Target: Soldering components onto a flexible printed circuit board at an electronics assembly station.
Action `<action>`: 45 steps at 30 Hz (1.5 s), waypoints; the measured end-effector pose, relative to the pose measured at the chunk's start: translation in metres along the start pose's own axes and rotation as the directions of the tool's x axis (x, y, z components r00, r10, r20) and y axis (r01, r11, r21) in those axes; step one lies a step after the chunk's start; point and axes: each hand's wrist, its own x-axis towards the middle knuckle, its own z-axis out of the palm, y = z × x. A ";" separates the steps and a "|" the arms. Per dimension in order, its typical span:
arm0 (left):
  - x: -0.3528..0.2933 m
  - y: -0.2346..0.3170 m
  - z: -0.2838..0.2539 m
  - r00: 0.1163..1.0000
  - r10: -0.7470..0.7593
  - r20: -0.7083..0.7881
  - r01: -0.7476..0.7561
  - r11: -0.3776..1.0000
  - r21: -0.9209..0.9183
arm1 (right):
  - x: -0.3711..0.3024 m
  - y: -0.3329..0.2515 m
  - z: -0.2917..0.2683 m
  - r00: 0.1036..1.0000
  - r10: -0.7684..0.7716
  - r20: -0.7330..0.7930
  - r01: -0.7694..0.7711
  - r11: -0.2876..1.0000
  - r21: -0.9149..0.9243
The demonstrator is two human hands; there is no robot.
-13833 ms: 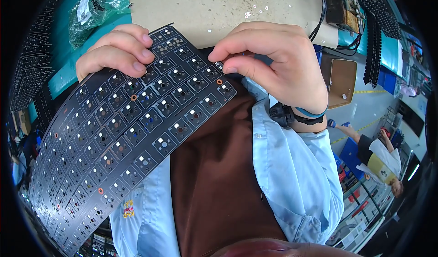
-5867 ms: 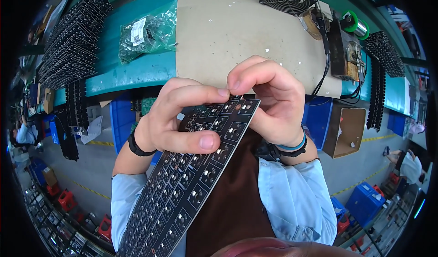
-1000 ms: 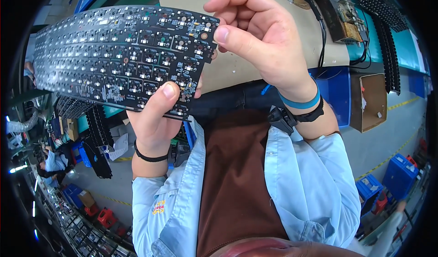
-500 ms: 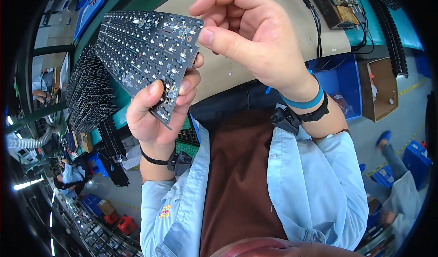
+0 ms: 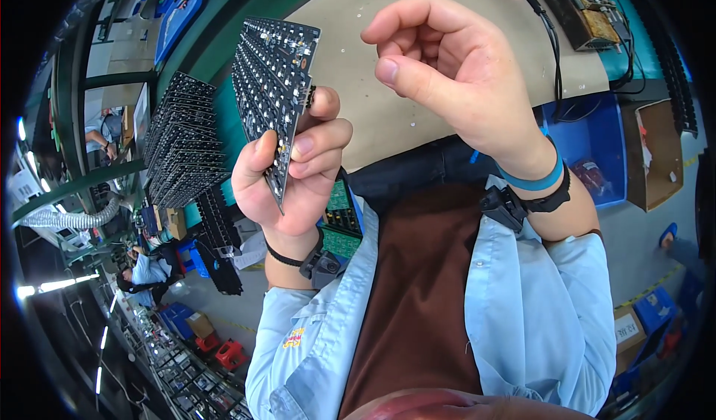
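A black circuit board (image 5: 272,77), long and dotted with rows of small white and metal parts, is held up by my left hand (image 5: 294,174). The thumb presses on its face near the lower corner, and the fingers wrap behind its near edge. The board is tilted, so its face appears narrow. To the right of it, my right hand (image 5: 462,77) hangs above the tan mat (image 5: 358,62). Its thumb and index finger are apart, the other fingers are loosely curled, and nothing shows between them.
Left of the board stands a tall stack of similar black boards (image 5: 186,137). A blue bin (image 5: 604,155) and a cardboard box (image 5: 656,155) sit at the right. Black cables (image 5: 550,40) trail over the mat's right side. Green boards (image 5: 341,230) lie below my left wrist.
My right hand has moved away from the board's edge, leaving a gap. In my left hand the board has turned more edge-on. The whole view has shifted slightly.
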 end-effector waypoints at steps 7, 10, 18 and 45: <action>-0.002 0.004 0.003 1.000 0.018 0.009 -0.018 0.999 -0.042 | 0.000 0.003 -0.002 0.999 0.030 0.013 -0.030 0.999 -0.013; -0.003 0.004 0.004 1.000 0.020 0.010 -0.020 0.998 -0.054 | 0.000 0.003 -0.002 0.999 0.035 0.011 -0.035 0.999 -0.013; -0.003 0.005 0.003 0.999 0.019 0.025 -0.017 0.997 -0.071 | -0.001 0.005 -0.002 0.998 0.068 0.003 -0.068 0.998 -0.019; -0.005 -0.002 -0.017 0.913 0.406 -0.045 -0.308 0.756 0.577 | -0.038 0.047 -0.063 0.887 0.301 -0.349 -0.095 0.860 0.502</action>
